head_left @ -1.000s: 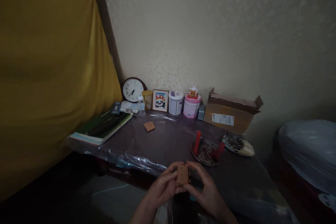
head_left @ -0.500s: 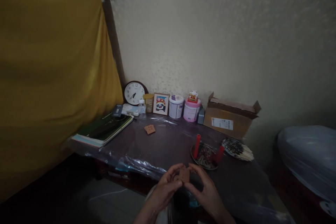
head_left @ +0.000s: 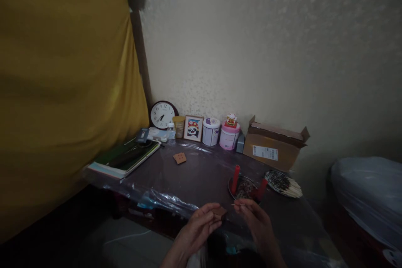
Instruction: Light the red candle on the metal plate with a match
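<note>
Our left hand [head_left: 198,228] grips a small brown box [head_left: 219,212] over the near edge of the table [head_left: 201,171]; our right hand [head_left: 256,222] pinches a thin stick [head_left: 236,204] just beside it, near the dish [head_left: 230,187] with red candles [head_left: 235,177].

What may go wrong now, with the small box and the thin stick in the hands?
1. If the thin stick pinched in the right hand is a match, a spark might land on the plastic sheet covering the table below.
2. The small brown box rests only at the fingertips of the left hand, near the table edge; it may slip and fall.
</note>
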A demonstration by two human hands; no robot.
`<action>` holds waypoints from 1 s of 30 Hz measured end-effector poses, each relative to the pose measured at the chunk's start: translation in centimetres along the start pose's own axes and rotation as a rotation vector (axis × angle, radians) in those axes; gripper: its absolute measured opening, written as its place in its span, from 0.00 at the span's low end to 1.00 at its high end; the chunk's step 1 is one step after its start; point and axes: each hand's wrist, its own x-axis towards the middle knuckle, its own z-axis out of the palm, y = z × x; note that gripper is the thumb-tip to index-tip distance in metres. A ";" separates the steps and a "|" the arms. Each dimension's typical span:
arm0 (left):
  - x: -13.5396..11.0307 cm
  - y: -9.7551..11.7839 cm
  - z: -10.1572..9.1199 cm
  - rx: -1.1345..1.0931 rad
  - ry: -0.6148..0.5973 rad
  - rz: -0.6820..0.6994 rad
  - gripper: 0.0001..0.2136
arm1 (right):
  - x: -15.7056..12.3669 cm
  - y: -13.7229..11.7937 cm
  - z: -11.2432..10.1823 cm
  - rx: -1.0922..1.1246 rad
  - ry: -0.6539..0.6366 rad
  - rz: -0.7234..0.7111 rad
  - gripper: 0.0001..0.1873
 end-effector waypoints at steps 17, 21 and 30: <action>0.3 -0.2 -0.4 0.000 0.045 0.020 0.10 | -1.1 2.2 0.6 0.149 0.140 0.031 0.17; 0.1 -0.1 -0.3 -0.017 0.076 -0.001 0.09 | -2.5 2.3 1.1 0.174 0.173 0.040 0.16; -1.5 -0.5 2.4 -0.048 0.139 0.010 0.07 | -4.0 -0.8 1.6 -0.144 0.297 -0.139 0.12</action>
